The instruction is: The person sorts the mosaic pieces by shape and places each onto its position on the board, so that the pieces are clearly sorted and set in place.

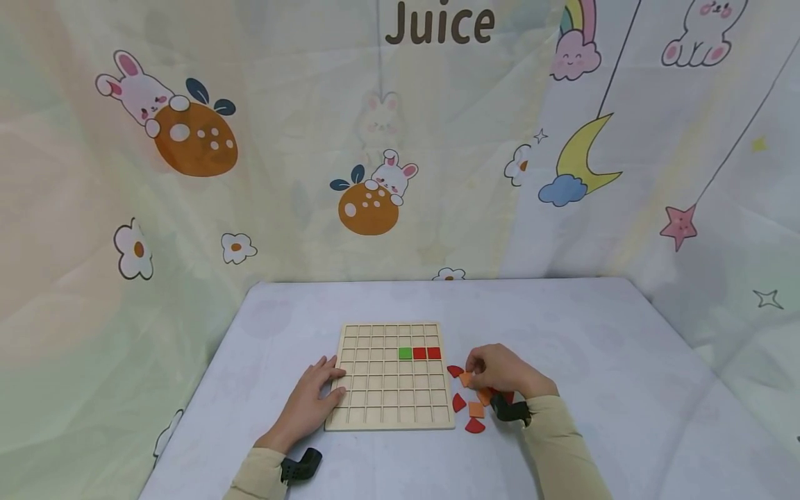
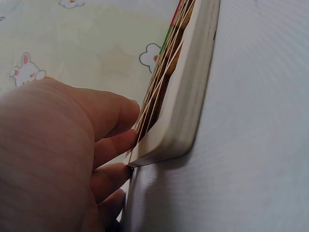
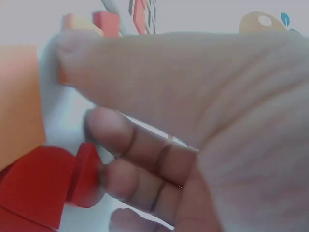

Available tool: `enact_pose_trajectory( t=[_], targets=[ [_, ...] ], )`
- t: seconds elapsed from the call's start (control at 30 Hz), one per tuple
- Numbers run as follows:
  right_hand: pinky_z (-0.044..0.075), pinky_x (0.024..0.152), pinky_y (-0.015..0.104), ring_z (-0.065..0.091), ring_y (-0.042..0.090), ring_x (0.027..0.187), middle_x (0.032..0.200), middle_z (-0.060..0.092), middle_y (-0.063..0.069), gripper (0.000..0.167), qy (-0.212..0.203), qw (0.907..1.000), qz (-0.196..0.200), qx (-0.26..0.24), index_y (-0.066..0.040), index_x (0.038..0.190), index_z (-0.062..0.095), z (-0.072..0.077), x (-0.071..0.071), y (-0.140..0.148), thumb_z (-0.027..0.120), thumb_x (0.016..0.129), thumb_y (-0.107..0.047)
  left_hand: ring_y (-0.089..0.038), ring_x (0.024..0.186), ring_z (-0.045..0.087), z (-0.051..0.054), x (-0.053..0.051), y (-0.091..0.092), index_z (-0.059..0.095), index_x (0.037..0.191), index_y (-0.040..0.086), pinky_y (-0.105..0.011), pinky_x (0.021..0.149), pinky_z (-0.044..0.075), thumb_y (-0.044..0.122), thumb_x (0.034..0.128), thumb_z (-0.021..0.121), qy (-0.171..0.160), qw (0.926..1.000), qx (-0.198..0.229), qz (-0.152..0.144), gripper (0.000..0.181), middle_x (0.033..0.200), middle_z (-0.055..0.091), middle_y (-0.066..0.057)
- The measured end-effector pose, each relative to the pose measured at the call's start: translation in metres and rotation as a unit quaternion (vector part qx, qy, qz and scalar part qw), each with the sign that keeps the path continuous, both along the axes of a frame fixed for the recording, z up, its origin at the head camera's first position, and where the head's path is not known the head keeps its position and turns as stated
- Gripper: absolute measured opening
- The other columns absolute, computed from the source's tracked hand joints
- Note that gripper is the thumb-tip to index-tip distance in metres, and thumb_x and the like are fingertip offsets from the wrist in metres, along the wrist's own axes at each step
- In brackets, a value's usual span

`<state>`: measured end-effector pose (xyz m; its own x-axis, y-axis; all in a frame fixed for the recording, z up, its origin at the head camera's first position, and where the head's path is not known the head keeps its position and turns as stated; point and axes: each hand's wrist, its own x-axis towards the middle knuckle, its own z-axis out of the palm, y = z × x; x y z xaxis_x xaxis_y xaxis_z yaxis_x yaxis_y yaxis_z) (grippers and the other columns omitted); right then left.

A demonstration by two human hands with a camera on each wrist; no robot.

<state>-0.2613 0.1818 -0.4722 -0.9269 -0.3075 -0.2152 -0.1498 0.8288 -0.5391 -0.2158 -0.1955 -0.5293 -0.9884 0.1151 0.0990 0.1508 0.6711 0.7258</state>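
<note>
A wooden grid board (image 1: 375, 389) lies on the table, with one green square (image 1: 405, 353) and two red squares (image 1: 426, 353) side by side in one row. My left hand (image 1: 312, 397) rests at the board's left edge, thumb and fingers loosely extended against it. To the board's right, my right hand (image 1: 505, 368) pinches an orange square (image 1: 465, 379) between thumb and forefinger. In the right wrist view the thumb lies against that orange piece (image 3: 65, 77); the forefinger is mostly hidden. The other fingers curl above a red rounded piece (image 3: 87, 181).
Near the right hand lie red fan-shaped pieces (image 1: 475, 426) and another orange square (image 1: 476, 410); some are partly covered by the hand and wrist strap. A pale cloth covers the table (image 1: 600, 361), and a printed curtain (image 1: 281, 139) hangs behind it.
</note>
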Motion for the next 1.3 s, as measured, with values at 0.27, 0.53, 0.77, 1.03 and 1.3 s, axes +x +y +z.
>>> enact_pose_trajectory(
  t=[0.27, 0.53, 0.77, 1.03, 1.3],
  targets=[
    [0.045, 0.061, 0.028, 0.051, 0.016, 0.073, 0.075, 0.057, -0.002, 0.015, 0.025, 0.9992, -0.029, 0.013, -0.015, 0.088, 0.065, -0.005, -0.006, 0.003, 0.079, 0.082, -0.017, -0.03, 0.148, 0.021, 0.001, 0.001, 0.0, 0.065, 0.121, 0.015, -0.049, 0.121, 0.013, 0.018, 0.0929, 0.067, 0.001, 1.0, 0.002, -0.003, 0.029, 0.155, 0.037, -0.006],
    [0.043, 0.059, 0.028, 0.05, 0.016, 0.07, 0.072, 0.054, 0.0, 0.018, 0.025, 0.9992, -0.031, 0.007, -0.015, 0.09, 0.066, -0.007, -0.007, 0.001, 0.081, 0.08, -0.014, -0.031, 0.147, 0.023, 0.001, 0.001, 0.0, 0.065, 0.12, 0.013, -0.048, 0.122, 0.013, 0.017, 0.0922, 0.068, 0.007, 1.0, 0.001, -0.004, 0.029, 0.154, 0.039, -0.007],
    [0.046, 0.062, 0.028, 0.051, 0.015, 0.071, 0.073, 0.056, -0.002, 0.015, 0.043, 0.9986, -0.027, 0.018, -0.013, 0.089, 0.067, -0.008, -0.008, 0.002, 0.08, 0.08, -0.013, -0.031, 0.147, 0.023, 0.001, 0.001, 0.001, 0.066, 0.119, 0.013, -0.048, 0.122, 0.012, 0.017, 0.0917, 0.069, 0.01, 0.9999, 0.0, -0.002, 0.028, 0.153, 0.04, -0.008],
    [0.052, 0.073, 0.03, 0.053, 0.015, 0.078, 0.083, 0.062, -0.005, 0.016, 0.055, 0.9982, -0.02, 0.008, -0.014, 0.092, 0.07, -0.003, -0.009, -0.002, 0.08, 0.08, -0.017, -0.03, 0.147, 0.022, 0.001, 0.002, 0.0, 0.066, 0.119, 0.013, -0.049, 0.122, 0.012, 0.017, 0.0922, 0.068, 0.006, 1.0, 0.004, 0.002, 0.028, 0.154, 0.039, -0.008],
    [0.047, 0.06, 0.027, 0.051, 0.014, 0.07, 0.077, 0.059, -0.006, 0.014, 0.081, 0.996, -0.025, -0.028, -0.017, 0.093, 0.071, -0.001, -0.01, -0.01, 0.079, 0.081, -0.017, -0.03, 0.147, 0.023, -0.002, 0.001, 0.0, 0.066, 0.119, 0.014, -0.05, 0.121, 0.014, 0.018, 0.0921, 0.068, 0.013, 0.9999, 0.003, 0.003, 0.027, 0.153, 0.04, -0.007]
  ],
)
